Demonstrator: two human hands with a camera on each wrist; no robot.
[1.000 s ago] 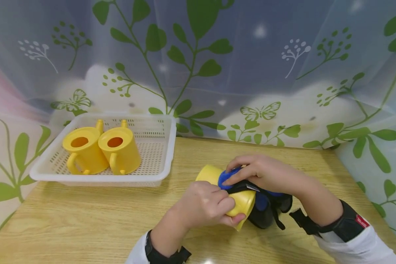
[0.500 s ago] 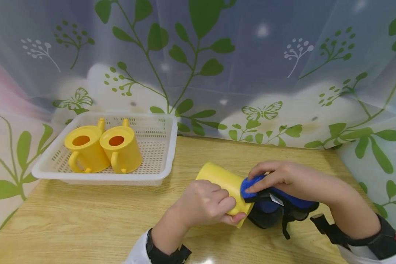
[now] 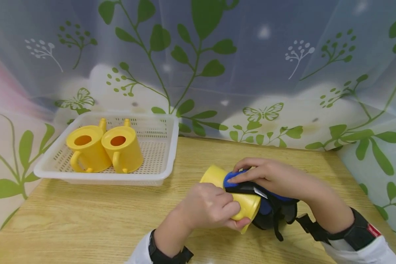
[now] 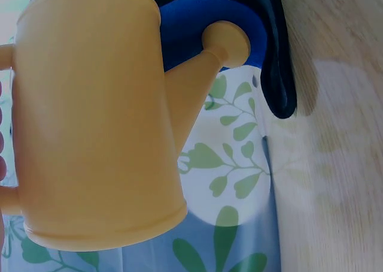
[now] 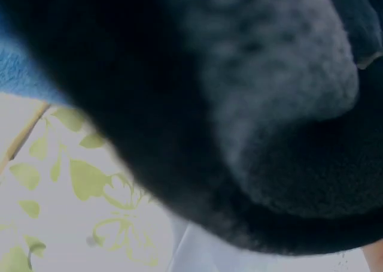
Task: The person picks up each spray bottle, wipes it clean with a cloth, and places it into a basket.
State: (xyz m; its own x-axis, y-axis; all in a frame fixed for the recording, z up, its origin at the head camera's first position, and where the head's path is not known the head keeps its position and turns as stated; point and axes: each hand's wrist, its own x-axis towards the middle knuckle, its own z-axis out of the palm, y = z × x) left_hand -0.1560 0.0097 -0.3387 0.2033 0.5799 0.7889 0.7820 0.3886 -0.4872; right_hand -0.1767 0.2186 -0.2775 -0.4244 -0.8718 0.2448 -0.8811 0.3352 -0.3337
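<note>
My left hand (image 3: 212, 207) grips the handle of a yellow watering can (image 3: 249, 203), tipped on its side over the wooden table. In the left wrist view the watering can (image 4: 96, 116) shows its plain body and a spout (image 4: 226, 44) with a round head. A fuzzy blue cloth (image 3: 231, 179) with black edging, a strap and a small white label drapes over the can's side. My right hand (image 3: 270, 178) holds this cloth against the can, fingers on top and thumb hidden. The dark underside of the cloth (image 5: 269, 164) fills much of the right wrist view.
To the left, a white perforated plastic basket (image 3: 102, 178) holds two yellow watering cans (image 3: 89, 154), upright side by side. A printed leaf-and-butterfly curtain (image 3: 264, 73) closes off the back and sides of the wooden table (image 3: 95, 216).
My right hand slid the blue cloth rightward along the watering can, then back left toward its other end. The left hand keeps its grip on the handle and has barely moved.
</note>
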